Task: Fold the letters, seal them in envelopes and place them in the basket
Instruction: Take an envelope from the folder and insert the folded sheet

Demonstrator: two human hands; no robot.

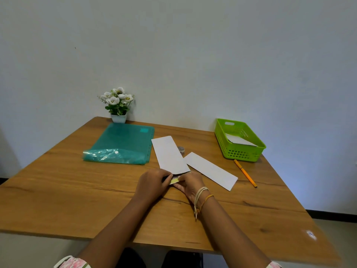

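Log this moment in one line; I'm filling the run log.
step: inserting letter | left hand, right hand: grip folded colourful paper letter at white paper envelope mouth | green plastic basket: holds white paper

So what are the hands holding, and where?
Both the left hand and right hand pinch the white envelope at its near open end.

White envelope (170,153) flat mid-table, second envelope (211,170) beside, green basket (239,151) far-right.

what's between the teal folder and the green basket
In the head view: two white envelopes and a small tape roll, between folder and basket.
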